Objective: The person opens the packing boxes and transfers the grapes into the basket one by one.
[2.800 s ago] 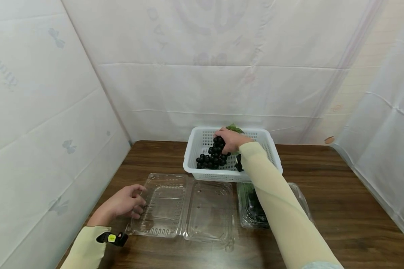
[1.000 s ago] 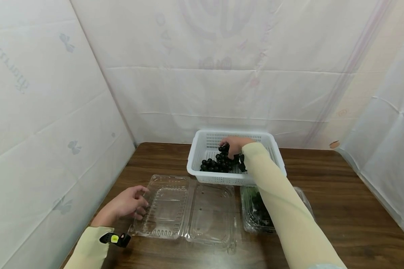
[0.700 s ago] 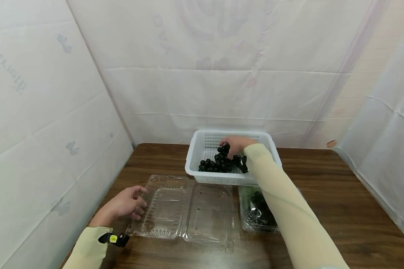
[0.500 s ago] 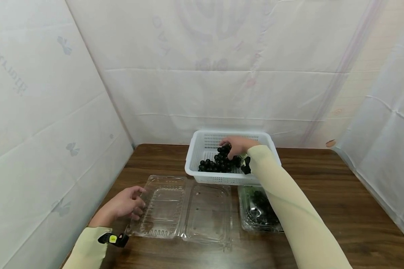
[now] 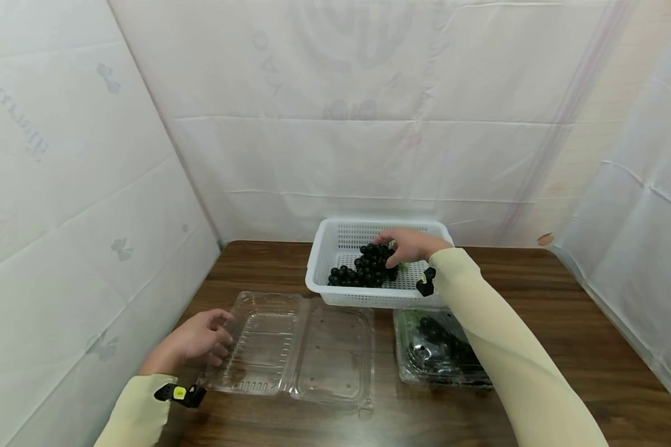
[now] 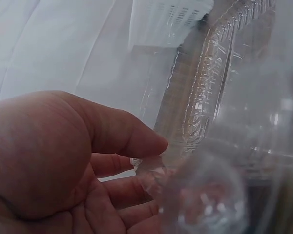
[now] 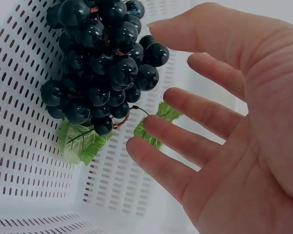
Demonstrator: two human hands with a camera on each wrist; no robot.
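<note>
On a brown wooden table (image 5: 542,298), the left hand (image 5: 196,338) is at the left edge of an open clear container (image 5: 332,354), its two halves lying side by side. Behind it, the right hand (image 5: 409,244) reaches into a white basket (image 5: 363,299), thumb and fingers parted beside black grapes (image 5: 371,266). The pale right sleeve (image 5: 503,332) partly covers a closed clear box (image 5: 410,366) with dark fruit (image 5: 444,338) inside.

A small screened-off place is seen; whether it belongs to a home or a lab cannot be told. The wooden table (image 5: 548,316) is closed in by white, faintly printed sheets: a left sheet (image 5: 73,211) at ten o'clock, a back sheet (image 5: 369,149) at twelve, a right sheet (image 5: 648,223) at two.
</note>
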